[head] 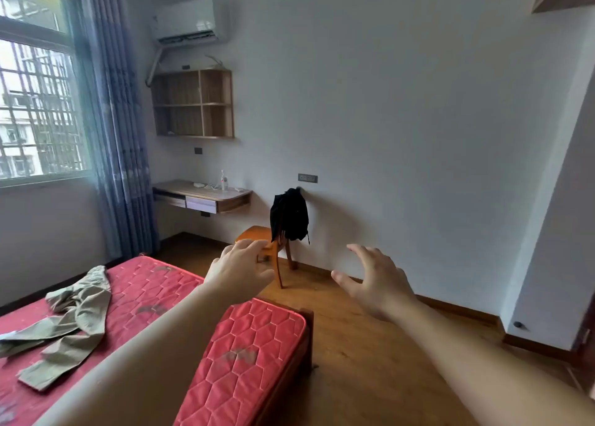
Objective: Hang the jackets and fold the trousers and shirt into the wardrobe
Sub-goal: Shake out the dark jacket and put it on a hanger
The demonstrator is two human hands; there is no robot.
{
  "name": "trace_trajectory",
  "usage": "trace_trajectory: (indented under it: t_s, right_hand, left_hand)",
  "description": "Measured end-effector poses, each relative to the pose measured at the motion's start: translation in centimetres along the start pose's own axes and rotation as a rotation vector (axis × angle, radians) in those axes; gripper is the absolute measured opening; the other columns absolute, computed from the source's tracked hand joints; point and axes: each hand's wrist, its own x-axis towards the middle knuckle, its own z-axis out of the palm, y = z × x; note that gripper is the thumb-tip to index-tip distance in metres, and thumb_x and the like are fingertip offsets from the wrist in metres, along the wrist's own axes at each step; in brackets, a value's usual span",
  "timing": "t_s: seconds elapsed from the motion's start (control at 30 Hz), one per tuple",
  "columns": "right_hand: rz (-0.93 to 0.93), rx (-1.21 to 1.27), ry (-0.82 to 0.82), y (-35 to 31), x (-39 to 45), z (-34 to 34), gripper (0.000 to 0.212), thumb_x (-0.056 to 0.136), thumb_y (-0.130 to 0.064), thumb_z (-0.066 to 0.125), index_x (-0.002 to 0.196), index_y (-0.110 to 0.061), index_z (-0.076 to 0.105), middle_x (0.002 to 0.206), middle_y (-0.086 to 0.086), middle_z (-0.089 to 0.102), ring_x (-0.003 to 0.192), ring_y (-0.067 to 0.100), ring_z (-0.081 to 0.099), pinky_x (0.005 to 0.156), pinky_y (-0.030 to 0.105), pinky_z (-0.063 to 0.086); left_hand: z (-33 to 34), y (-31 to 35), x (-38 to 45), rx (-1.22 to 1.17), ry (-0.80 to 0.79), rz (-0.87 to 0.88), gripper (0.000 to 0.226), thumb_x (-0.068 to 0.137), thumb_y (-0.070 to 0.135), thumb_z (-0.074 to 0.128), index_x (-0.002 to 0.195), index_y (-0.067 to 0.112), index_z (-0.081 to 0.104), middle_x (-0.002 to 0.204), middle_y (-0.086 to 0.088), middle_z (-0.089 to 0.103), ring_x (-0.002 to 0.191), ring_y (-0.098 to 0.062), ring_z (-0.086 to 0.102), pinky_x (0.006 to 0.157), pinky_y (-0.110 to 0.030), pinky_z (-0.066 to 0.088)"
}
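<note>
Hands reach forward in the middle of the frame, both bare and both holding nothing. The left hand (240, 269) is seen from its back, just left of centre; its fingers are relaxed and bent a little at the tips, and they overlap the seat of the wooden chair (257, 237) in the picture, but I cannot tell if they touch it. The right hand (375, 279) is to the right of centre, with the fingers spread wide and the thumb pointing to the left, over the wooden floor (354, 345).

A black jacket (289, 214) hangs over the back of the chair, against the white wall, a little above both hands in the frame. Khaki trousers (69, 319) lie crumpled on the red mattress (257, 345) at the lower left of the frame, well apart from both hands. The left forearm crosses over the mattress.

At the left edge there is a window (35, 103) with a blue curtain (109, 119) beside it. Right of the curtain, an air conditioner (186, 20) is mounted high on the wall, above a wooden wall shelf (193, 103) and a small floating desk (203, 195) with a bottle (224, 179) standing on it.
</note>
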Motion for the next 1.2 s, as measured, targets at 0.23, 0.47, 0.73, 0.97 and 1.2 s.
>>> trace_trajectory:
  t_s: [0.23, 0.47, 0.73, 0.97, 1.2]
  right_hand:
    - [0.021, -0.001, -0.043, 4.0, 15.8, 4.5, 0.066, 0.089, -0.066, 0.045, 0.145, -0.035, 0.032, 0.15, -0.007, 0.039, 0.134, 0.019, 0.04, 0.105, 0.045, 0.038]
    - [-0.009, -0.008, -0.089, 10.5, 27.3, 8.2, 0.065, 0.089, -0.065, 0.046, 0.145, -0.035, 0.031, 0.151, -0.007, 0.036, 0.137, 0.019, 0.037, 0.107, 0.044, 0.038]
    - [-0.057, -0.016, -0.139, 22.7, 43.1, 12.9, 0.069, 0.088, -0.068, 0.043, 0.147, -0.036, 0.028, 0.153, -0.007, 0.033, 0.14, 0.019, 0.03, 0.108, 0.046, 0.033]
    - [-0.027, 0.039, -0.239, 32.6, 57.0, 16.0, 0.07, 0.088, -0.069, 0.041, 0.148, -0.037, 0.025, 0.155, -0.006, 0.029, 0.142, 0.023, 0.028, 0.109, 0.048, 0.031]
    - [-0.02, 0.247, -0.316, 36.0, 69.5, 18.6, 0.073, 0.087, -0.066, 0.049, 0.149, -0.033, 0.027, 0.156, 0.001, 0.029, 0.141, 0.029, 0.028, 0.109, 0.047, 0.033]
  left_hand:
    - [4.4, -2.4, 15.7, -0.039, -0.026, -0.071, 0.071, 0.083, 0.05, 0.056, 0.148, 0.037, 0.031, 0.154, 0.006, 0.033, 0.141, -0.025, 0.029, 0.11, -0.047, 0.036]
    - [10.1, -1.0, 27.5, -0.041, -0.054, -0.033, 0.069, 0.086, 0.046, 0.057, 0.149, 0.036, 0.03, 0.155, 0.005, 0.032, 0.142, -0.025, 0.028, 0.111, -0.047, 0.035]
    - [19.0, 1.3, 42.5, -0.047, -0.063, -0.098, 0.069, 0.085, 0.047, 0.058, 0.148, 0.039, 0.03, 0.154, 0.007, 0.032, 0.141, -0.023, 0.027, 0.109, -0.046, 0.036]
    - [25.4, 4.7, 56.4, -0.016, -0.07, -0.182, 0.069, 0.086, 0.049, 0.059, 0.148, 0.038, 0.03, 0.154, 0.007, 0.033, 0.141, -0.022, 0.028, 0.107, -0.044, 0.038]
    - [28.7, 5.0, 68.1, -0.011, -0.039, -0.221, 0.069, 0.087, 0.047, 0.061, 0.148, 0.037, 0.03, 0.153, 0.006, 0.033, 0.142, -0.023, 0.027, 0.109, -0.047, 0.036]
